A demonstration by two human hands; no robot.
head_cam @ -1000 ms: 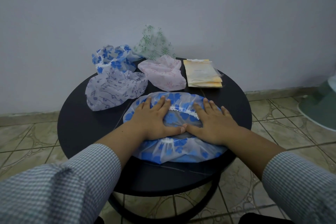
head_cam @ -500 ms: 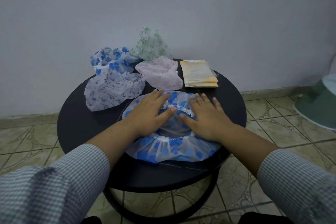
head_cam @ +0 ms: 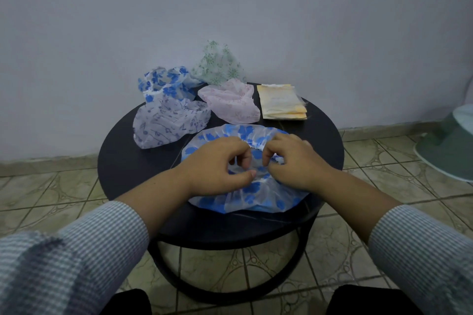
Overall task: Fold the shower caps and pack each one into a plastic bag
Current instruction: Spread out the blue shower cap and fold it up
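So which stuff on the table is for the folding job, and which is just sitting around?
For the job:
- big blue-flowered clear plastic shower cap, pinched by left hand and right hand
- lilac-patterned cap
- small blue-flowered cap
- pink cap
- green-flowered cap
- stack of yellowish plastic bags

Just around:
- round black table
- pale green object on the floor

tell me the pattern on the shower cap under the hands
Translucent white with bold blue flowers, on the shower cap; head view.

caps (head_cam: pixel 171 120) left, bags (head_cam: pixel 281 105) right, on table (head_cam: pixel 122 161)
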